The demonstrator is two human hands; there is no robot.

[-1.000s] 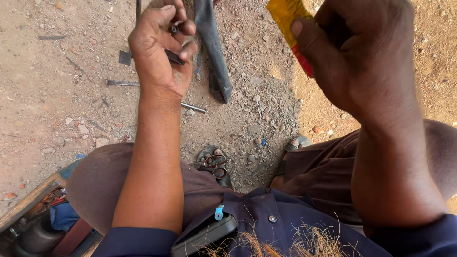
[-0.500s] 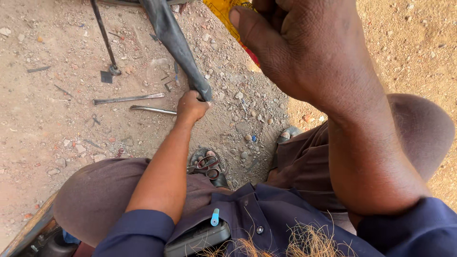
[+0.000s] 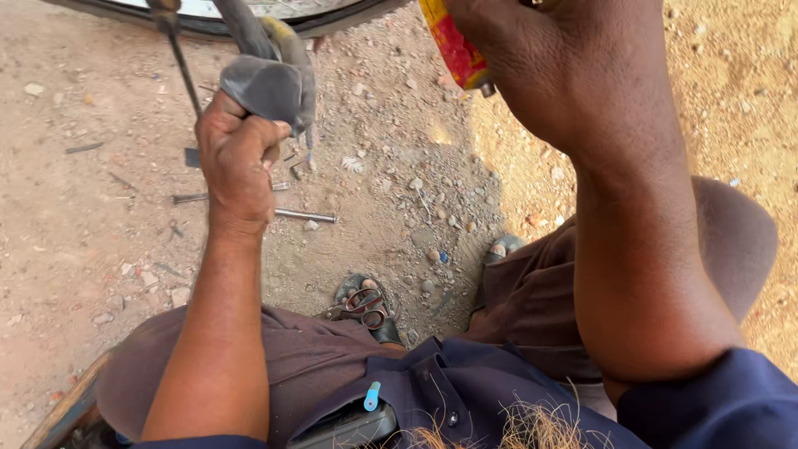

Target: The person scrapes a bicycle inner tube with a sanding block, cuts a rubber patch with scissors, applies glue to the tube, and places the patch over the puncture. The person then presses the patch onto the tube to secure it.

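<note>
1. The tube, a limp grey rubber inner tube, hangs folded over the left hand, which is closed in a fist around it. Its upper end runs up toward the wheel at the top edge of the view.
2. Half a second ago the left hand gripped the tube lower down and farther from the body, with the arm stretched out. Now the fist sits nearer and higher, and the rubber is doubled over it, so the tube has been drawn in and gathered.
3. The right hand is raised right of the tube, wrapped tight round a yellow-and-red tube-shaped pack. Only the pack's lower part shows. It has come closer to the rubber than a second ago, which suggests the two are being brought together.
4. Below the tube, on the dirt, lie a rod and another thin metal bar. A dark spoke-like rod stands just left of the tube.
5. Nearer the body, well below the tube, scissors rest on a sandalled foot.
</note>
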